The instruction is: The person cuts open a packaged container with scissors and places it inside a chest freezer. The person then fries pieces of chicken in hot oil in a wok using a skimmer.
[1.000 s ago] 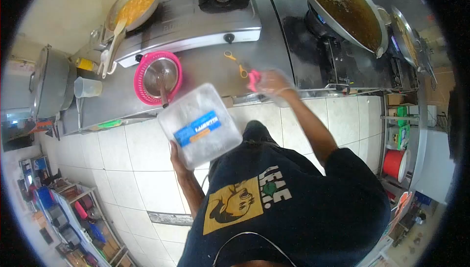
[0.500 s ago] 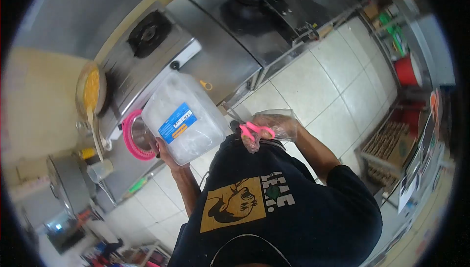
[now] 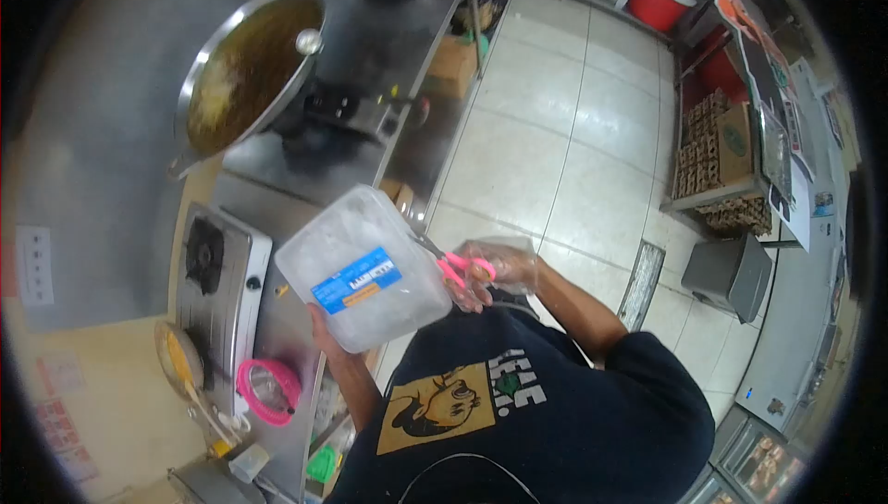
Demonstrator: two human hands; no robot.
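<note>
My left hand [image 3: 335, 345] grips the near left edge of a frosted plastic container [image 3: 356, 227], which is rectangular with a blue and orange label [image 3: 359, 280]. What is inside shows only as a whitish blur. In a clear plastic glove, my right hand [image 3: 504, 266] is closed round scissors [image 3: 451, 273] with pink handles. Their dark blades point up and left at the container's right side; whether they touch it I cannot tell.
Left of me stand a gas stove [image 3: 242, 259], a pan [image 3: 166, 356] of yellow food and a pink basket [image 3: 245, 384]. A large wok [image 3: 199, 65] of oil sits farther ahead. On the right are a shelf with egg trays [image 3: 698, 148] and a grey bin [image 3: 731, 273].
My view has turned to the right, bringing the whole wok into sight. The scissors' blades now point at the container, and the right hand is closer to it. Both hands keep their holds.
</note>
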